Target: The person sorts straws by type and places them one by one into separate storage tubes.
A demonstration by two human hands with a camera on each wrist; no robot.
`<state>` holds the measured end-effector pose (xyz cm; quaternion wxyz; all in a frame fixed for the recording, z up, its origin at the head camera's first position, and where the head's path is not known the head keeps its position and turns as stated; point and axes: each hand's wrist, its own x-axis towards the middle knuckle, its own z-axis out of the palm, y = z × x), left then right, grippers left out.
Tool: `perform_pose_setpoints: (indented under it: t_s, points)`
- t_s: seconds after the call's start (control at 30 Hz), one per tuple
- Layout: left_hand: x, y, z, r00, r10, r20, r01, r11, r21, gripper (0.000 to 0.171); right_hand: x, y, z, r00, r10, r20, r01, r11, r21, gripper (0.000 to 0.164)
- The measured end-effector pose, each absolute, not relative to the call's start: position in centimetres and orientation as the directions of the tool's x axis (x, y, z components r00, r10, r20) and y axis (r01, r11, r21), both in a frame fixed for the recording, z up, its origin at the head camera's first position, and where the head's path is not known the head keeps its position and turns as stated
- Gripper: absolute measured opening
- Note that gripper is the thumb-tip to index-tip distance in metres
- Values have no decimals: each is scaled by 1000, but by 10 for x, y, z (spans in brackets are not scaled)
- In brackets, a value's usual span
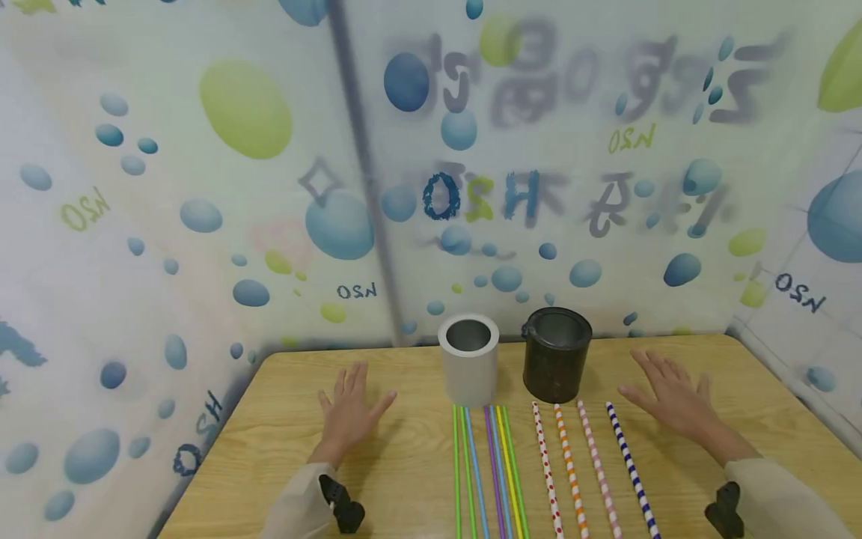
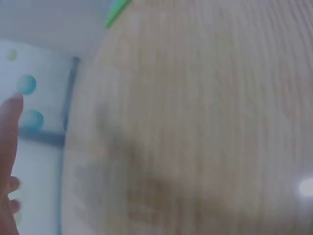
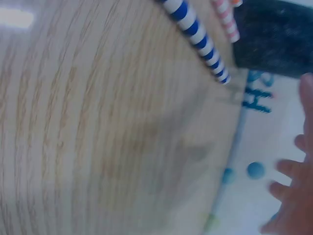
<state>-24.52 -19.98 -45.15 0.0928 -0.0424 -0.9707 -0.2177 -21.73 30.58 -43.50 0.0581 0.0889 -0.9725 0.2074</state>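
Observation:
My left hand, fingers spread, hovers over the left part of the wooden table and holds nothing. On the other side my right hand is also spread and holds nothing, nearest to a blue-and-white striped straw. Beside that straw lie a pink striped straw, an orange striped straw and a red-dotted straw. Several thin plain straws in green, blue, purple and yellow lie further left. Behind the straws stand a grey-white cylindrical cup and a black cup.
The wooden table ends at the back against a patterned curtain with blue and green dots. Another stretch of patterned cloth runs along the right side.

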Motion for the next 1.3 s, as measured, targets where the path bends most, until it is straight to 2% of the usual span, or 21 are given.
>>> perform_pose_setpoints:
  t_s: [0.1, 0.2, 0.33, 0.53, 0.77, 0.9, 1.07, 1.3]
  points:
    - [-250, -188, -441, -966, 62, 249, 192, 822, 536, 63, -211, 300, -426, -974, -183, 130, -222, 877, -426, 69]
    - [-257, -172, -425, -956, 62, 287, 245, 707, 663, 41, -207, 290, -414, -970, -236, 57, -232, 832, -504, 58]
    - [-271, -148, -403, -950, 18, 310, 268, 556, 787, 26, -202, 267, -403, -946, -323, -32, -245, 775, -583, 44]
    - [-286, -117, -386, -976, -25, 217, 197, 331, 923, 28, -199, 223, -399, -894, -446, -47, -301, 674, -675, 35]
    - [-293, -103, -387, -994, -35, 103, 96, 162, 982, 33, -213, 180, -416, -867, -495, 65, -376, 562, -736, 27]
    - [-294, -100, -386, -996, -22, 87, 84, 129, 988, 33, -224, 157, -431, -883, -453, 119, -357, 486, -798, 26]
    - [-295, -97, -388, -998, -22, 51, 47, 128, 991, 32, -233, 138, -443, -930, -356, 88, -242, 415, -877, 24]
    - [-295, -90, -389, -999, -46, 28, 23, 107, 994, 29, -233, 127, -452, -972, -230, 38, -145, 469, -871, 20]
